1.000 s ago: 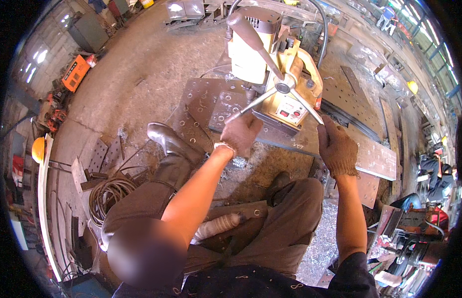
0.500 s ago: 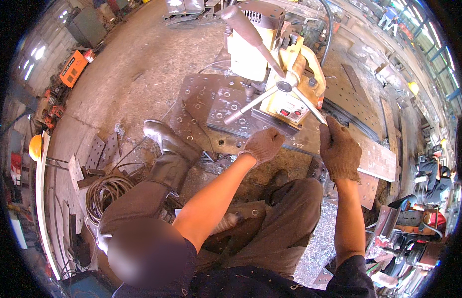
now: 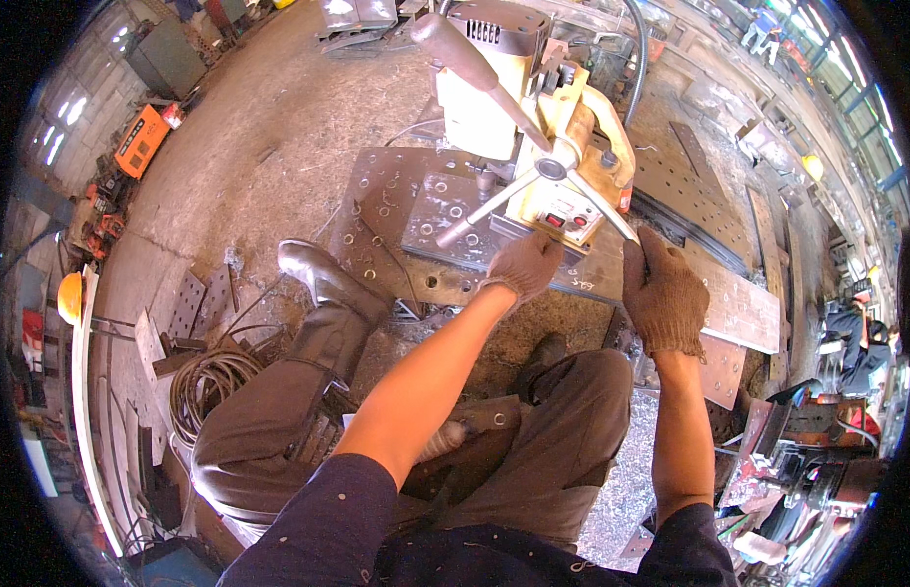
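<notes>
A cream-yellow magnetic drill (image 3: 568, 137) stands on a stack of drilled steel plates (image 3: 377, 230) in front of me. Its three-armed feed handle (image 3: 551, 169) faces me; one arm, with a dark grip, points up and left. My right hand (image 3: 665, 298), in a brown knit glove, is closed round the end of the handle's lower right arm. Just below the small panel with red switches (image 3: 568, 223) is my left hand (image 3: 524, 266), gloved too. Its fingers are curled in, with the fingertips close to the panel's lower edge; whether they touch it is hidden.
Coiled cable (image 3: 215, 382) and scrap plates lie beside my left leg. A long perforated steel stack (image 3: 685, 201) extends at the right. An orange machine (image 3: 142, 142) stands far left. People (image 3: 763, 31) are in the far right background.
My left hand has moved up and slightly right to the switch panel. My right hand stays on the handle arm. The whole view has shifted slightly.
</notes>
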Demonstrator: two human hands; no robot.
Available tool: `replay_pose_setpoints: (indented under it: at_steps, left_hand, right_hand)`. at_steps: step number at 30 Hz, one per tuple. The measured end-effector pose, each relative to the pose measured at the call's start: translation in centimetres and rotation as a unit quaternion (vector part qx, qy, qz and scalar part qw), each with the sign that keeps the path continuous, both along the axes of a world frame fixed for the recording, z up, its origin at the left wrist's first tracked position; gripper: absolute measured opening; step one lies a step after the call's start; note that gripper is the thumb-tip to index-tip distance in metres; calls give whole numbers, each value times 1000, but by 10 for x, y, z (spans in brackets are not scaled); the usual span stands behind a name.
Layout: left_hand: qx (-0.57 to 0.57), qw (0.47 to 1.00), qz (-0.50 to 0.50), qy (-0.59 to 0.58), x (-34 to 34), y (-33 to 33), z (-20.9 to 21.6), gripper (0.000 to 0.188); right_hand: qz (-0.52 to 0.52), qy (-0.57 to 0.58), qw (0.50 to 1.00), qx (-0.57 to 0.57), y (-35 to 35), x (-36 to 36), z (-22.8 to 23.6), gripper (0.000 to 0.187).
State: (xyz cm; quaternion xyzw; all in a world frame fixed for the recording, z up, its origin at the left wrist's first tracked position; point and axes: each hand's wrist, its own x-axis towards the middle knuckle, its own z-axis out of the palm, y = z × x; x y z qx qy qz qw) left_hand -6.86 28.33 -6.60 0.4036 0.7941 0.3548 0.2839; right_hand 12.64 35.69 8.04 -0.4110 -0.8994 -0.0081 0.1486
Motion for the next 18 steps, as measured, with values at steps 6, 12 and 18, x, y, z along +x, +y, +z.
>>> replay_pose_setpoints:
  at_steps: [6, 12, 18]
  left_hand:
    - [-10, 999, 27, 15, -2, 17, 12, 55]
    - [48, 997, 41, 53, -10, 24, 4, 55]
    - [18, 998, 38, 54, -11, 28, 17, 65]
  right_hand:
    - [-2, 4, 1000, -11, -1, 1, 3, 37]
    - [-15, -4, 1000, -11, -2, -3, 8, 40]
    - [-3, -12, 1000, -5, -1, -1, 7, 38]
